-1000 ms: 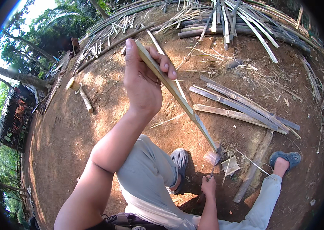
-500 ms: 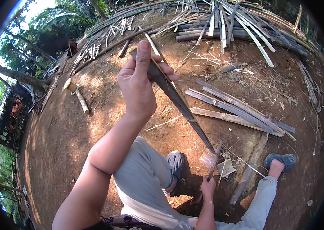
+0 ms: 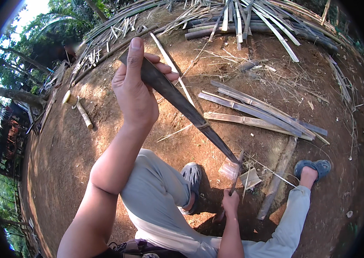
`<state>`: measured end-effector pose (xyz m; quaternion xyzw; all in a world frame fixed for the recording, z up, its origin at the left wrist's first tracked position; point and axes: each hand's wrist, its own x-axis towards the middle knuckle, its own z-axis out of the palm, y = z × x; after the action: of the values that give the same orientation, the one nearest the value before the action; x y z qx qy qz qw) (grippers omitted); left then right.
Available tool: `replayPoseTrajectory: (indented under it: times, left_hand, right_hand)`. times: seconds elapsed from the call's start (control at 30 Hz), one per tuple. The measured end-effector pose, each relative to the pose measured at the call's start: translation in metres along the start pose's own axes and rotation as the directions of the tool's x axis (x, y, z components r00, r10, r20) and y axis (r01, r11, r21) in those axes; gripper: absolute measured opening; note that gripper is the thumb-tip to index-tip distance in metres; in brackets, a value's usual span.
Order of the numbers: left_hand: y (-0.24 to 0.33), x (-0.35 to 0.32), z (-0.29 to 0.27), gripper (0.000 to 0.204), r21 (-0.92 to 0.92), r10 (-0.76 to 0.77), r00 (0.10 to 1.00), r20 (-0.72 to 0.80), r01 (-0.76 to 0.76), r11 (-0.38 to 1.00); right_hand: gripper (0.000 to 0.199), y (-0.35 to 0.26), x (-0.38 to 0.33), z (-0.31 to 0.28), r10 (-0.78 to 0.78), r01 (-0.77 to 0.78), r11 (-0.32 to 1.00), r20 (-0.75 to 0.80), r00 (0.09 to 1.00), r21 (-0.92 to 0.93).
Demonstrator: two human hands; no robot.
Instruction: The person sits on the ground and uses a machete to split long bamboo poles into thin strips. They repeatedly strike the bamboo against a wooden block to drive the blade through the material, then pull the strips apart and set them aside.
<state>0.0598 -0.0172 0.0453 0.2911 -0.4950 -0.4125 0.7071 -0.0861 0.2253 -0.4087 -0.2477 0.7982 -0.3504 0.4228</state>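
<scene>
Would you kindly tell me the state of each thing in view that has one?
Bamboo strip: held slanting, dark side showing
Left hand grip: closed on the strip's upper part
Knife: held, blade at the strip's lower end, exact contact unclear
Right hand grip: closed on the knife
Split bamboo pieces: lying loose, overlapping
Round pole: lying down
Left shoe: worn
Right shoe: worn

The split bamboo strip [image 3: 181, 102] is blackish brown on its outer face, with a tan line across the node. The trousers [image 3: 156, 189] are pale grey, the clogs [image 3: 192, 175] slate grey. Reddish-brown soil [image 3: 61, 172] is dappled orange-tan. Bamboo slats [image 3: 255, 112] mix silvery grey and straw; foliage [image 3: 68, 21] is green.
</scene>
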Motion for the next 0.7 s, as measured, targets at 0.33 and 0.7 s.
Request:
replayPoseTrajectory:
  times: [0.33, 0.7]
  left_hand:
    - [-0.016, 0.018, -0.01, 0.054, -0.322, -0.235, 0.908, 0.347, 0.351, 0.879]
    - [-0.02, 0.01, -0.025, 0.033, -0.277, -0.124, 0.75, 0.65, 0.385, 0.88]
  right_hand:
    - [0.036, -0.043, -0.015, -0.019, 0.054, -0.057, 0.992, -0.026, 0.998, -0.117]
    - [0.036, -0.036, -0.018, -0.01, 0.063, -0.063, 0.998, -0.001, 0.998, 0.005]
